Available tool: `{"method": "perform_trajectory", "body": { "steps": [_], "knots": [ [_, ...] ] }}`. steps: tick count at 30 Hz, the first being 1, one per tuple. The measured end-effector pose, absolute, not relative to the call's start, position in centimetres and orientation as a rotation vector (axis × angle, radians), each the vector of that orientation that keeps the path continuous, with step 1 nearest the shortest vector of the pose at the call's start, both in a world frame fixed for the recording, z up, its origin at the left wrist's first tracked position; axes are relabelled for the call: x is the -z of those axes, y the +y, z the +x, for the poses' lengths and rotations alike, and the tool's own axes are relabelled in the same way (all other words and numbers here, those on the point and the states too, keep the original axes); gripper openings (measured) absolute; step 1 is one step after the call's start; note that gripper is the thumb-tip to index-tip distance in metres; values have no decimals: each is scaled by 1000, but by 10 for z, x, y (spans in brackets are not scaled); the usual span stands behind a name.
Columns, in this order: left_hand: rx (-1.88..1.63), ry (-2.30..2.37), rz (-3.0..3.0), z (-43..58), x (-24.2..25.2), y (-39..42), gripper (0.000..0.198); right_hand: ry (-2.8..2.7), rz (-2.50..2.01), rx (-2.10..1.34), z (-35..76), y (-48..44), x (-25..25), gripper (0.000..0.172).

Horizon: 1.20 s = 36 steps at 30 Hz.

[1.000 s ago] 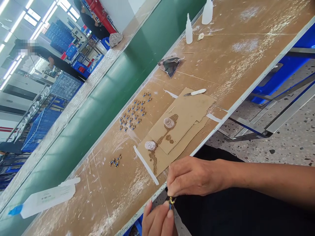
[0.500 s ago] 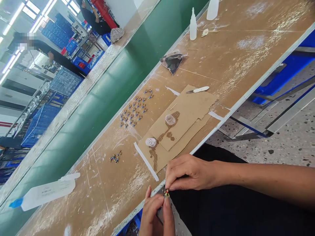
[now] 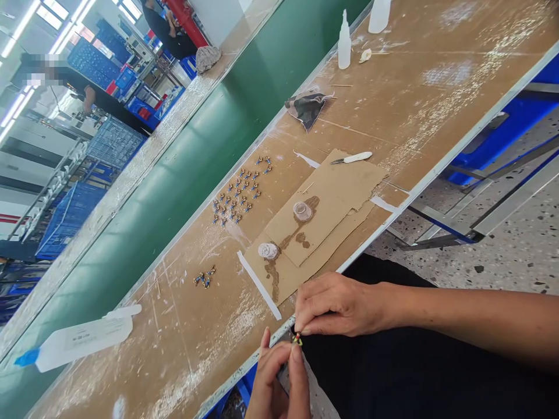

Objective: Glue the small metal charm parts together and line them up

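Observation:
At the table's front edge, my left hand [image 3: 279, 375] pinches a tiny painted figurine [image 3: 297, 338] between thumb and fingertips. The figurine shows red, yellow and dark colours; its finer shape is too small to tell. My right hand [image 3: 325, 305] is closed in a pinch at the figurine's upper end, and its fingertips hide that part. Just beyond the hands lies layered cardboard [image 3: 332, 203] with wet brown stains. On it stand two small round lids or cups with pale contents, a nearer one [image 3: 268, 251] and a farther one [image 3: 302, 212].
Small blue-and-gold figurines [image 3: 236, 195] stand in rows, with a smaller cluster [image 3: 204, 278] nearer. A white-handled knife [image 3: 351, 158] lies on the cardboard. Around are a cloth [image 3: 307, 109], a dropper bottle [image 3: 344, 43] and a large blue-capped bottle [image 3: 85, 343]. Two people are beyond the green partition [image 3: 192, 145].
Both hands stay together at the table edge. The right fingertips have shifted very slightly upward, and more of the figurine's red and yellow shows between the hands.

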State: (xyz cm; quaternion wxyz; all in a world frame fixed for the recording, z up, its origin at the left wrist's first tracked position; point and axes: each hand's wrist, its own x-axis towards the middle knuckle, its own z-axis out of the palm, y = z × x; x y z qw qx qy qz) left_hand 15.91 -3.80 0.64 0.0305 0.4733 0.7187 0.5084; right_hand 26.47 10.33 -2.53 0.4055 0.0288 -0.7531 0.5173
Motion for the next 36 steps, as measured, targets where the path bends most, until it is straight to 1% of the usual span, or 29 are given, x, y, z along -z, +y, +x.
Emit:
{"method": "perform_trajectory", "body": {
  "steps": [6, 9, 12, 14, 17, 20, 26, 31, 36],
  "knots": [
    [-1546, 2221, 1492, 159, -6, -36, 9, -1956, 48, -1277, 264, 102, 28, 21],
    [-1483, 2257, 1517, 156, -5, -37, 13, -1952, 57, -1239, 264, 102, 30, 20],
    [-1431, 2284, 1572, 154, -4, -37, 11, -1968, 50, -1217, 265, 102, 30, 20],
    [-1392, 2306, 1638, 153, -5, -37, 9, -1978, 37, -1248, 266, 102, 29, 21],
    [-1318, 2344, 1750, 153, -8, -35, 11, -1942, 43, -1362, 267, 103, 27, 22],
    [-1312, 2347, 1842, 153, -9, -35, 11, -1894, 57, -1426, 267, 105, 25, 22],
    [-1313, 2360, 2040, 155, -14, -36, 7, -1865, 86, -1369, 267, 106, 26, 20],
    [-1266, 2378, 2121, 151, -13, -37, 11, -1808, 92, -1382, 267, 104, 27, 15],
    [-1409, 2308, 2274, 146, -7, -37, 10, -1757, 23, -1574, 267, 103, 21, 14]
  ]
}}
